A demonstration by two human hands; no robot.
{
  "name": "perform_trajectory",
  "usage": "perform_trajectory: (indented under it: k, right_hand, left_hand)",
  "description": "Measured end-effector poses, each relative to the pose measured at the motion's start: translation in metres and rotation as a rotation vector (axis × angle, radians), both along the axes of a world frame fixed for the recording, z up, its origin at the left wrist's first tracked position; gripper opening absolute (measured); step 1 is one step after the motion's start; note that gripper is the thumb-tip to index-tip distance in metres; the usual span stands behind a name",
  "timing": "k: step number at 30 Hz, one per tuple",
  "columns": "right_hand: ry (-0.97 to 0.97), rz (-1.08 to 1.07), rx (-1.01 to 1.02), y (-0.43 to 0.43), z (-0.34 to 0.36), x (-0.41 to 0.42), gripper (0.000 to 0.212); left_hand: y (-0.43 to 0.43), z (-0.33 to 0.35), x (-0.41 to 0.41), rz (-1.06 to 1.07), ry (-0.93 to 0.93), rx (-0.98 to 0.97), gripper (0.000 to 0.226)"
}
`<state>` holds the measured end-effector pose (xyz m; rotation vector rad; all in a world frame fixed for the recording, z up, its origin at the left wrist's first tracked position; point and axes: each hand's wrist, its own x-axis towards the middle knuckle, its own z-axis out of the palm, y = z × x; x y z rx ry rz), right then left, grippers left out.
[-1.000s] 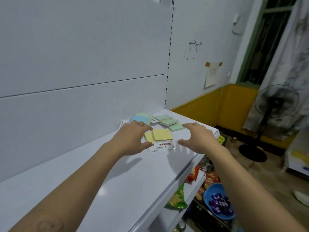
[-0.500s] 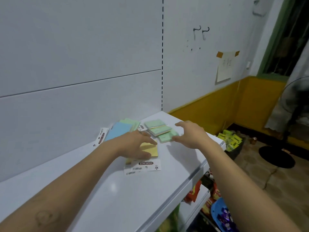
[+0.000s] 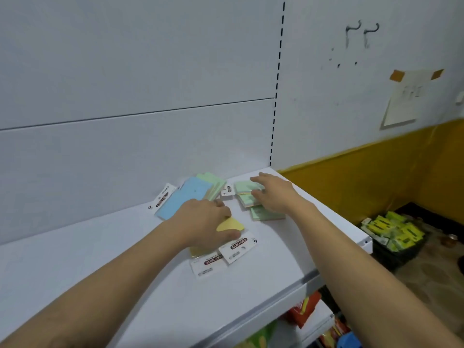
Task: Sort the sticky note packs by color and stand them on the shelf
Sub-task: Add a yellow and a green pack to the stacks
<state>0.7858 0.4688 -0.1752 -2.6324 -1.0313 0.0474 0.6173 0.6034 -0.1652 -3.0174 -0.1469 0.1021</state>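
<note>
L hand [image 3: 203,222] pinching yellow pack [image 3: 232,225], thumb vs fingers; R hand [image 3: 275,194] flat, fingers straight, on green packs [image 3: 266,214]; blue pack [image 3: 185,197] just behind L hand, all on shelf [image 3: 125,259]

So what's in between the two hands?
Only bare white shelf, in the head view. The left hand grips the yellow pack; the right hand touches the green packs.
</note>
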Motion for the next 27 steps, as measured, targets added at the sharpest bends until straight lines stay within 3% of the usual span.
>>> perform_trajectory:
  k: [5,12,21,24,27]
  right_hand:
    - [0.012,0.042,-0.092,0.002,-0.003,0.003,0.045]
    - [-0.162,0.032,-0.176,-0.006,0.011,-0.001,0.041]
    - [0.018,-0.079,0.033,-0.018,0.010,0.002,0.017]
    - [0.080,-0.125,0.035,-0.020,0.011,0.004,0.027]
    - [0.137,-0.177,-0.014,-0.026,0.015,0.006,0.053]
  left_hand:
    - [0.005,0.014,-0.002,-0.008,0.139,-0.138,0.062]
    - [0.017,0.024,0.002,0.049,0.333,-0.259,0.063]
    - [0.013,0.018,0.004,0.006,0.305,-0.184,0.074]
    - [0.011,0.019,0.003,0.016,0.287,-0.122,0.071]
    - [0.010,0.019,0.003,0.040,0.250,-0.098,0.069]
